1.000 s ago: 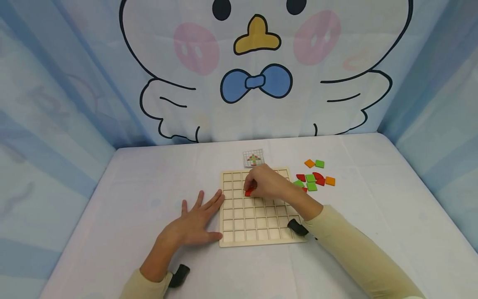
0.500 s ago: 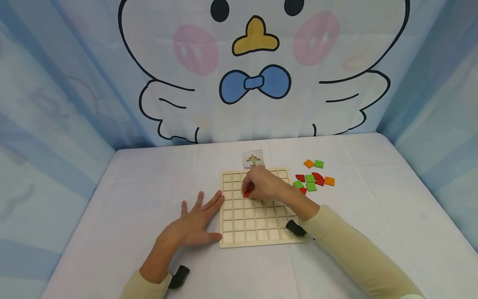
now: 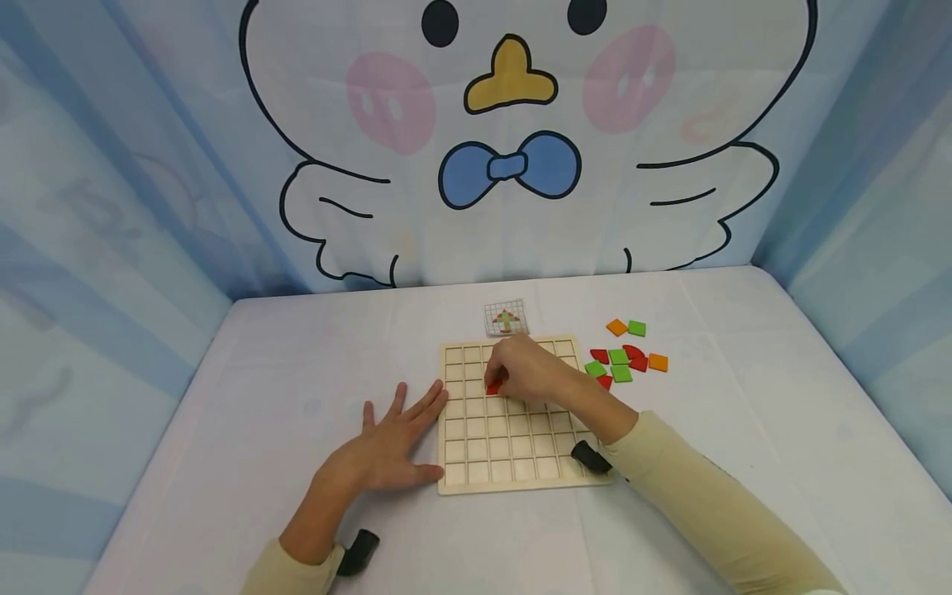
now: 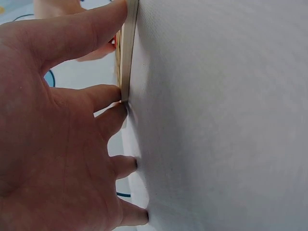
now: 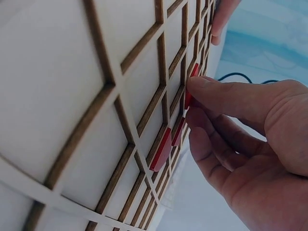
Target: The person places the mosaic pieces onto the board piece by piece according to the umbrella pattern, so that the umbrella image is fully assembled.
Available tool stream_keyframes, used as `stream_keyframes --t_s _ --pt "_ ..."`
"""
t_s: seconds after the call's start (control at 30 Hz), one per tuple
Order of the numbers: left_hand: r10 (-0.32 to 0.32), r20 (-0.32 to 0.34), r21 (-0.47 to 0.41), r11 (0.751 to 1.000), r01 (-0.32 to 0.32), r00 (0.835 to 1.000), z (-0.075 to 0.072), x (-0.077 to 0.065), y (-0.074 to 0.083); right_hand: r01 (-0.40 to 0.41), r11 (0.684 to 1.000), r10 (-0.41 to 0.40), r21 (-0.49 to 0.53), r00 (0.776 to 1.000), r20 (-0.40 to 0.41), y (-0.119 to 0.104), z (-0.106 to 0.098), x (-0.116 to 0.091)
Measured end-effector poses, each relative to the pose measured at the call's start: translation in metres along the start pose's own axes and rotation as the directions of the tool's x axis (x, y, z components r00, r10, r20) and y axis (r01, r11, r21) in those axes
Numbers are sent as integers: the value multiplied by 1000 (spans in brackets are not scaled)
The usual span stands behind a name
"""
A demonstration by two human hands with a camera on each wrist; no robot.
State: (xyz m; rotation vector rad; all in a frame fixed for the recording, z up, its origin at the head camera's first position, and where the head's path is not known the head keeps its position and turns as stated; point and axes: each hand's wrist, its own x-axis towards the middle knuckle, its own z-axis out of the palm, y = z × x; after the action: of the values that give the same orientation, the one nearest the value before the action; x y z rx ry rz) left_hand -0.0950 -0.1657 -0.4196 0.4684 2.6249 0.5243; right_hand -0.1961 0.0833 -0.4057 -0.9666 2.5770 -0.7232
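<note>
A square wooden grid board (image 3: 478, 472) lies on the table. My right hand (image 3: 526, 369) reaches over its upper part and pinches a red tile (image 5: 193, 79) between thumb and fingers, at the grid cells. In the right wrist view, two more red tiles sit in cells close by: a nearer tile (image 5: 162, 151) and a smaller-looking tile (image 5: 178, 133). My left hand (image 3: 387, 450) lies with fingers spread beside the board's left edge. Its thumb and index finger touch that edge in the left wrist view, while the other fingertips rest on the cloth.
Right of the board lie loose tiles: an orange tile (image 3: 658, 362), a green tile (image 3: 621, 373), a red tile (image 3: 599, 356) and several others. A small pattern card (image 3: 506, 317) with a coloured figure on a grid lies behind the board. A printed curtain (image 3: 513, 240) hangs behind the table.
Almost nothing moves. My right hand stays over the same cells with the red tile, shifting only very slightly; my left hand keeps its place at the board's edge.
</note>
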Motion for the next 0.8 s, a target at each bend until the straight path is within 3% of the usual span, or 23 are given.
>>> stream_keyframes --t_s 0.33,0.53,0.8 --pt "-3 2 8 1000 3 1000 2 1 -1 -2 999 2 -33 1000 -12 -3 0 -4" --pt "-11 2 6 1000 11 1000 2 1 1 34 999 -36 -31 999 -40 -3 -4 -13" --pt "-23 3 14 1000 23 1000 2 1 3 16 999 -19 -46 998 -67 3 -11 -27"
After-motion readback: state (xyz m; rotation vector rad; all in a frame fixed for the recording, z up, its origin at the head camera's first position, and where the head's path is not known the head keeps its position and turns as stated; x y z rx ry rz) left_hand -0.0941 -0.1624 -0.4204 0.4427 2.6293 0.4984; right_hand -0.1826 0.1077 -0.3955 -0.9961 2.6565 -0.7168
